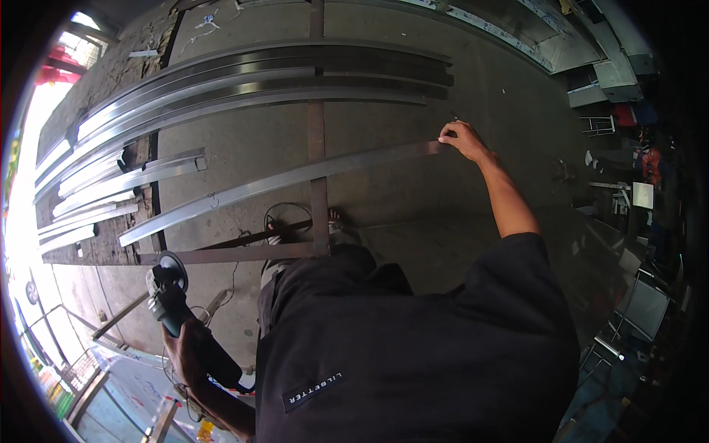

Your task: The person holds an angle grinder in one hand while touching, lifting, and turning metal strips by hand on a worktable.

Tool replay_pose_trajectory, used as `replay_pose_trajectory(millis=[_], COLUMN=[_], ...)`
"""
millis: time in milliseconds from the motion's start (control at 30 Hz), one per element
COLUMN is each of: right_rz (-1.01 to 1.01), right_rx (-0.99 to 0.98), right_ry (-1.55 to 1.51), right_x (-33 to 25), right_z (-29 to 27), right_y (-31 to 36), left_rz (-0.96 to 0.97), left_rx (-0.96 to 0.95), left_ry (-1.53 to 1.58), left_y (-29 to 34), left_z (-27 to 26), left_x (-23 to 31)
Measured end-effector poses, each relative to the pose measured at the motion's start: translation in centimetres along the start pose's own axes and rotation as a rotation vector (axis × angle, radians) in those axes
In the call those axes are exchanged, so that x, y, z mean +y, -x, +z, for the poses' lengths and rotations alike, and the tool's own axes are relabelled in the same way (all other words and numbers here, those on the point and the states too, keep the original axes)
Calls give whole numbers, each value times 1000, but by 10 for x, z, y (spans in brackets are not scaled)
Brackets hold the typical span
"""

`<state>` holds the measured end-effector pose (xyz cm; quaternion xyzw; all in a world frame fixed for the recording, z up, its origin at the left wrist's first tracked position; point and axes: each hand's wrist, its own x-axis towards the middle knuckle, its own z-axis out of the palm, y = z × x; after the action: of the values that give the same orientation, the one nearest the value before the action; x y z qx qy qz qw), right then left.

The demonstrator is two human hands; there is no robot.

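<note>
A long, narrow silvery metal bar lies across the bench frame, its left end resting on the wooden part. Far out to the right, my right hand pinches the other end of this bar between thumb and fingers. Down at the left, my left hand is wrapped round the body of an angle grinder. The grinder's round disc points up, just off the near edge of the bench and apart from the bar. A cord trails from the tool's rear end.
Several long metal profiles lie across the frame beyond the bar. Shorter metal pieces sit on the worn wooden bench top. A rusty steel frame stands before my legs. A cable loops near my feet; metal furniture stands right.
</note>
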<state>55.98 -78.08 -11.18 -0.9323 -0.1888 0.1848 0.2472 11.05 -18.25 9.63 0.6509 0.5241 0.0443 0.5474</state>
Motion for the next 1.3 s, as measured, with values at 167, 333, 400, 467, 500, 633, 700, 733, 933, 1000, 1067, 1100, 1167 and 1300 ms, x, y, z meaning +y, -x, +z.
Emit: replay_pose_trajectory(millis=[167,333,400,467,500,633,700,733,933,1000,1067,1100,1167,1300], right_rz=[61,79,77,64,57,110,42,38,-129,-165,-283,-343,-544,-657], right_rx=[55,96,93,93,96,85,129,125,123,212,263,277,283,164], right_ry=[-215,-278,-309,-328,-346,-370,-212,-217,-192,42,29,4,-44,-234], right_x=[19,34,37,37,38,33,22,16,23,-1,-58,-92,-177,-299], right_z=[5,11,11,14,15,16,12,10,8,8,23,35,61,139], right_y=[3,11,14,9,10,15,15,14,7,-1,-15,-23,-37,-63], left_rz=[-4,-2,4,-22,-20,-32,-44,-45,-21,-14,-61,-67,-42,-36], left_rx=[-4,-9,-19,-22,-25,-52,-44,-38,-14,-53,-53,-16,-20,9], left_ry=[-17,-18,-15,-19,-21,-28,-38,-46,-36,-22,-29,-17,-33,-35], left_y=[1,5,5,8,6,-1,0,2,3,-3,-3,1,3,1], left_z=[-2,4,8,6,5,7,7,5,5,6,5,3,2,-7], left_x=[-1,2,7,8,7,11,13,14,9,10,14,12,9,6])
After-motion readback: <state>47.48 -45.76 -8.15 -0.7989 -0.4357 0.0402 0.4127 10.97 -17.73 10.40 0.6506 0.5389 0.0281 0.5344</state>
